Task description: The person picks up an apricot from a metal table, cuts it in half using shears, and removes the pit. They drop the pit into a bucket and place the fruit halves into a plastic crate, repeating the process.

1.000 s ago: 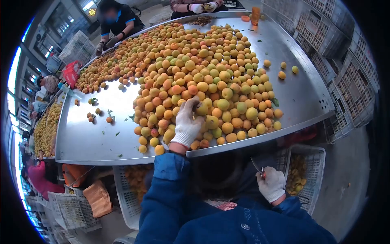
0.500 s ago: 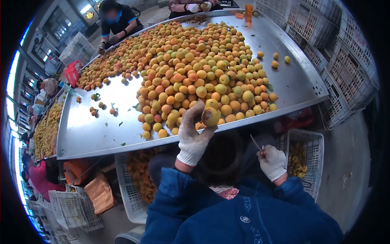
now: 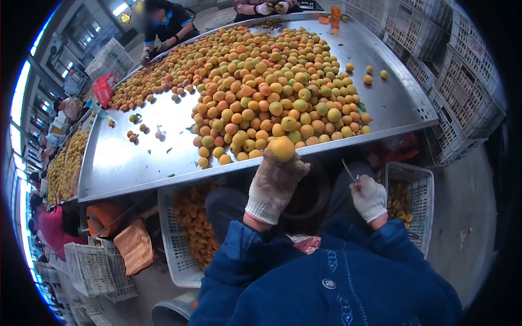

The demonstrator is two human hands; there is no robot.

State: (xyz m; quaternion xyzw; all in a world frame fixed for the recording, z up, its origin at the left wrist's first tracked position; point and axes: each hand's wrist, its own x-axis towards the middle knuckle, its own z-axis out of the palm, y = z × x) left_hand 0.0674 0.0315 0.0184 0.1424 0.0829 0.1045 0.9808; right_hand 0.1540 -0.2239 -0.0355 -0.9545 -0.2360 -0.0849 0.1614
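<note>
My left hand (image 3: 276,183), in a soiled white knit glove, is closed on a yellow-orange apricot (image 3: 282,148) just in front of the table's near edge. A big heap of apricots (image 3: 255,92), orange to greenish, lies beyond it on the metal table (image 3: 136,168). My right hand (image 3: 370,199), also gloved, grips a small knife (image 3: 349,170) by its handle, with the thin curved blade pointing up and away from me. The knife is apart from the fruit.
At my left stands a white crate (image 3: 176,263) with cut apricot pieces; another crate (image 3: 424,204) with pieces is at my right. Stacked crates (image 3: 462,81) line the right side. Two people work across the table. An orange cup (image 3: 335,17) stands at the far corner.
My left hand has turned over with the apricot, so the dark spot seen earlier is out of sight. The right hand with the knife has barely moved. The view has shifted slightly.
</note>
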